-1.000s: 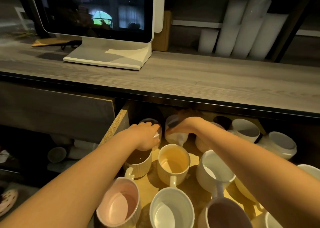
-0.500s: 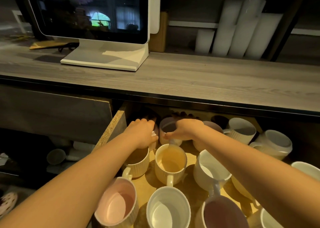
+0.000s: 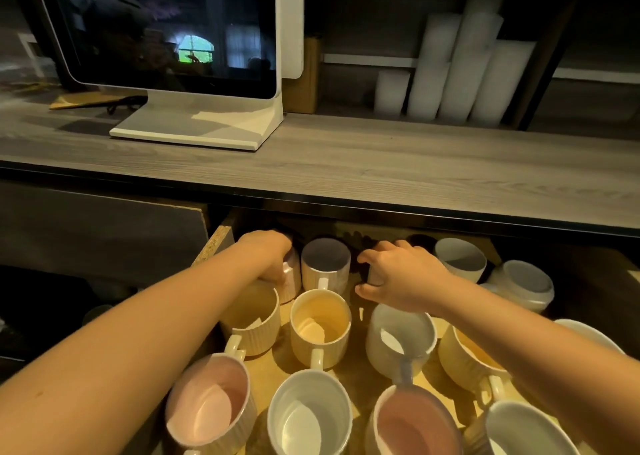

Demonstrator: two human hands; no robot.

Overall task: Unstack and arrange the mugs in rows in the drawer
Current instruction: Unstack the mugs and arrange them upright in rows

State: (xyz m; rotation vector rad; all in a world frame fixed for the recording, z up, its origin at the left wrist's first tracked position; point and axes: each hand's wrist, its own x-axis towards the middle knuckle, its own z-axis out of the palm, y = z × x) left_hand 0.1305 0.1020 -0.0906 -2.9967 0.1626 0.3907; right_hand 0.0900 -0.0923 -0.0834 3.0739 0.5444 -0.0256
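The open drawer holds several ribbed mugs standing in rows. My left hand grips a pink mug at the back left corner. A white mug stands free beside it, its handle facing me. My right hand curls its thumb and fingers round a mug in the back row that is mostly hidden under the palm. In front stand a cream mug, a yellow mug and a white mug. Nearest me are a pink mug, a white one and a mauve one.
The counter edge overhangs the drawer's back row. At the back right, one white mug stands and another leans on its side. On the counter are a monitor and stacks of white cups.
My right hand let go of the white mug, which now stands in the back row, and moved right onto the neighbouring mug. My left hand pushed its pink mug farther back.
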